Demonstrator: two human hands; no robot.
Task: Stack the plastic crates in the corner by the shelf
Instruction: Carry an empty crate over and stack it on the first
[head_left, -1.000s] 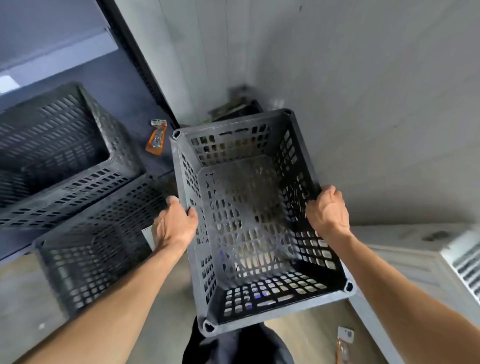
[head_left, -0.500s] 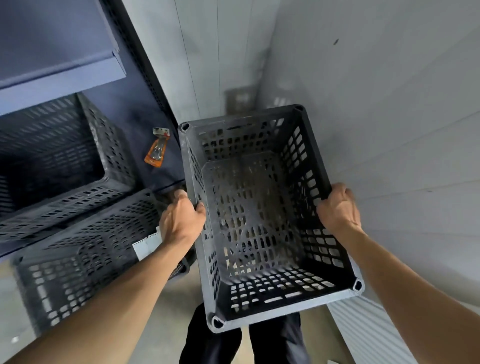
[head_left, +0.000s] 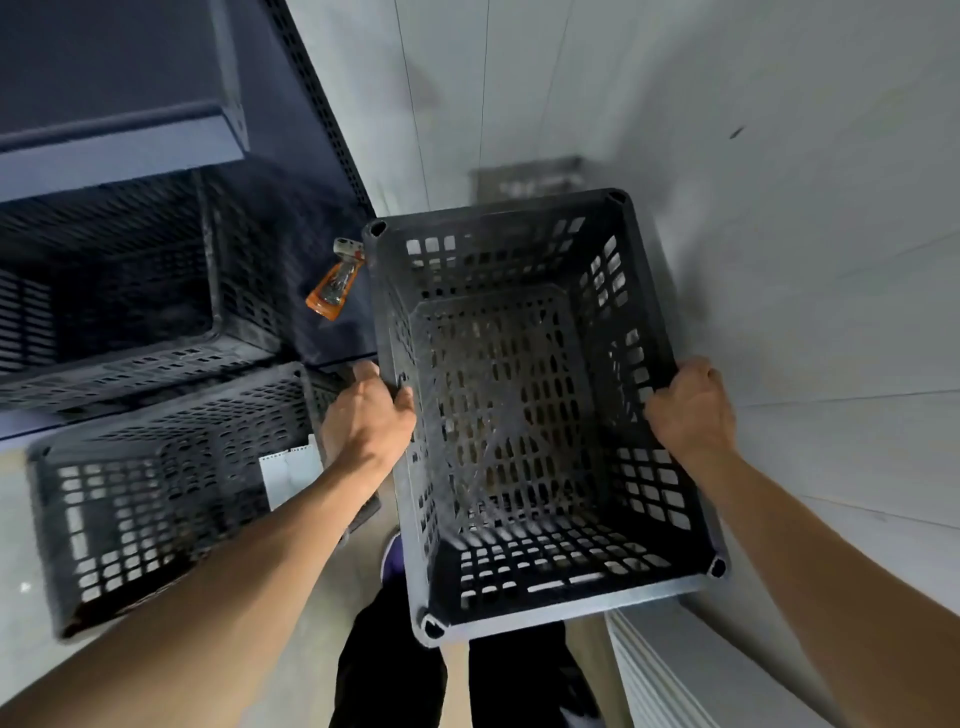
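Left hand (head_left: 370, 415) and right hand (head_left: 690, 406) each grip a long-side rim of the black crate (head_left: 524, 597), held up near the wall corner; judged stiff, light, empty, best carried by opposite rims.

Left hand (head_left: 366, 415): its fingers are out of sight behind the crate (head_left: 519, 415) wall. Beyond the crate at 12 o'clock, a grey shape (head_left: 527, 179) is too blurred to identify. At 9 o'clock the shelf crate (head_left: 104, 291) is cut off by the edge. The orange packet (head_left: 332, 286) is too small to make out its contents.
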